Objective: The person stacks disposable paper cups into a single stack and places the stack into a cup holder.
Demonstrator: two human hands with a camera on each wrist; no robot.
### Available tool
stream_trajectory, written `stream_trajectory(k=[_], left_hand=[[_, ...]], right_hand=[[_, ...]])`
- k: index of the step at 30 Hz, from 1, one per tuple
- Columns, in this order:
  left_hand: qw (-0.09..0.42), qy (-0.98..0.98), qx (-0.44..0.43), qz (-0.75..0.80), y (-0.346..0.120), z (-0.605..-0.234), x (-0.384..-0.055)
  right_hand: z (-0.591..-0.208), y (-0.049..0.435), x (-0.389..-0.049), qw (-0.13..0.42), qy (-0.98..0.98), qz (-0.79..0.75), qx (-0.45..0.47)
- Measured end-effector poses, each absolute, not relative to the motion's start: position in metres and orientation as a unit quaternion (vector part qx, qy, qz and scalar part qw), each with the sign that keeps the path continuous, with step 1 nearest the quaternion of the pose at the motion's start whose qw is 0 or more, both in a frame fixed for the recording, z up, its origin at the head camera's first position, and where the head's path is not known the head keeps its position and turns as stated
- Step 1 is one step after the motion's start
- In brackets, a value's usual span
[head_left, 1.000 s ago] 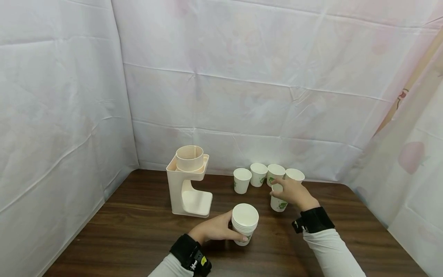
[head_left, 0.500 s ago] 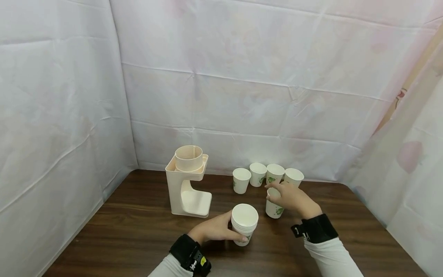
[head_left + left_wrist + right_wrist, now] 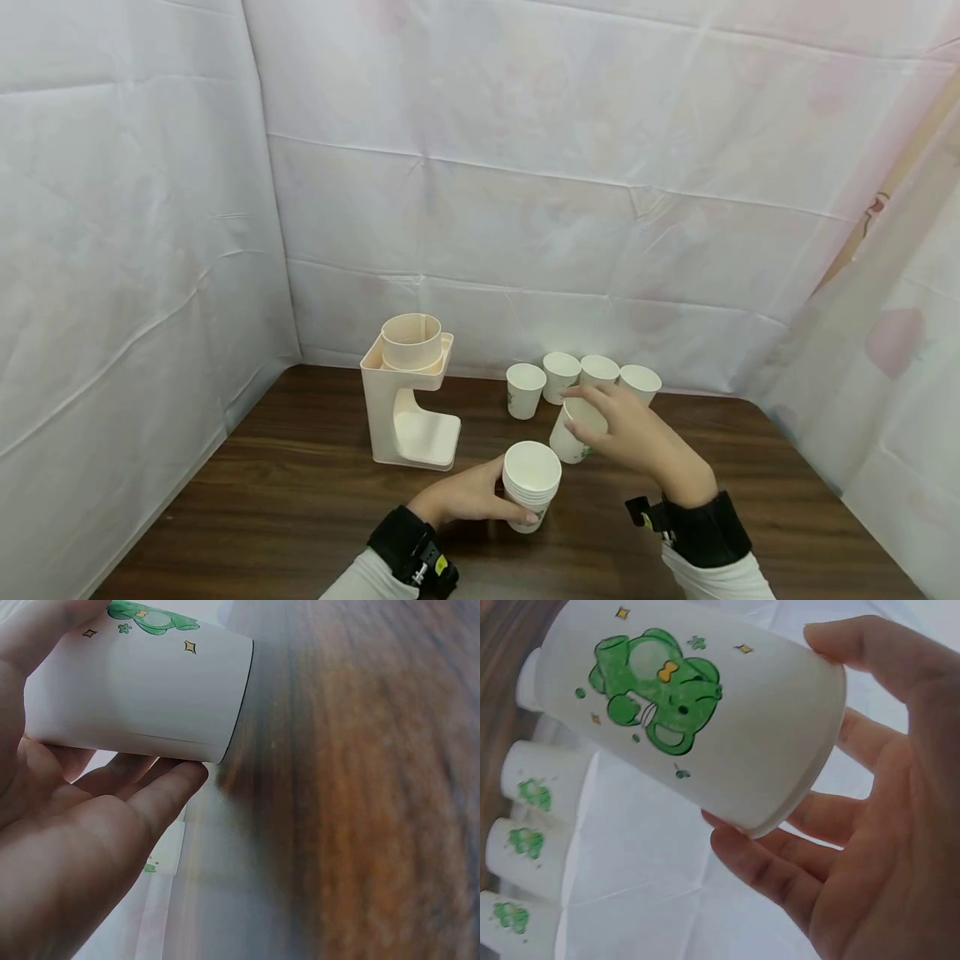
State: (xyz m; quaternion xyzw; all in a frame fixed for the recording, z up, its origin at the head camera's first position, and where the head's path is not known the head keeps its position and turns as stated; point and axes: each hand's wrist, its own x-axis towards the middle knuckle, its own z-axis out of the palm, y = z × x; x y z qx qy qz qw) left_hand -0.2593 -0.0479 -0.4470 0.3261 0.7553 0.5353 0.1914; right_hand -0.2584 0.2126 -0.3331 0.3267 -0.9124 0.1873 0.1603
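Note:
My left hand (image 3: 472, 502) grips a stack of nested white paper cups (image 3: 531, 482) at the front middle of the table; in the left wrist view, fingers and thumb wrap the lowest cup (image 3: 142, 690), low over the wood. My right hand (image 3: 637, 429) holds a single paper cup (image 3: 572, 440) by its rim, tilted, just behind and right of the stack. A green cartoon animal is printed on this cup (image 3: 765, 727) in the right wrist view, where thumb and fingertips pinch the rim from both sides.
Several white paper cups stand near the back edge, among them a left one (image 3: 523, 392) and a right one (image 3: 641, 381). A cream C-shaped stand (image 3: 382, 417) with a round holder (image 3: 411, 354) on top is at the left. White cloth (image 3: 525, 208) hangs behind the dark wooden table (image 3: 262, 500).
My right hand has brought the single cup leftward from in front of the back row toward the stack, and the cup has tilted. The left hand and its stack have stayed in place.

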Motion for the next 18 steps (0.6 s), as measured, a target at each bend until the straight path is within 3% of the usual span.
stream_trajectory(k=[11,18], left_hand=[[0.198,0.743,0.337,0.544,-0.049,-0.449,-0.258],[0.203,0.744,0.342,0.537,-0.048,-0.45,-0.262]], right_hand=[[-0.319,0.206,-0.236,0.279,-0.859,0.168,0.395],[-0.312,0.201,-0.226,0.288,-0.846,0.173,0.413]])
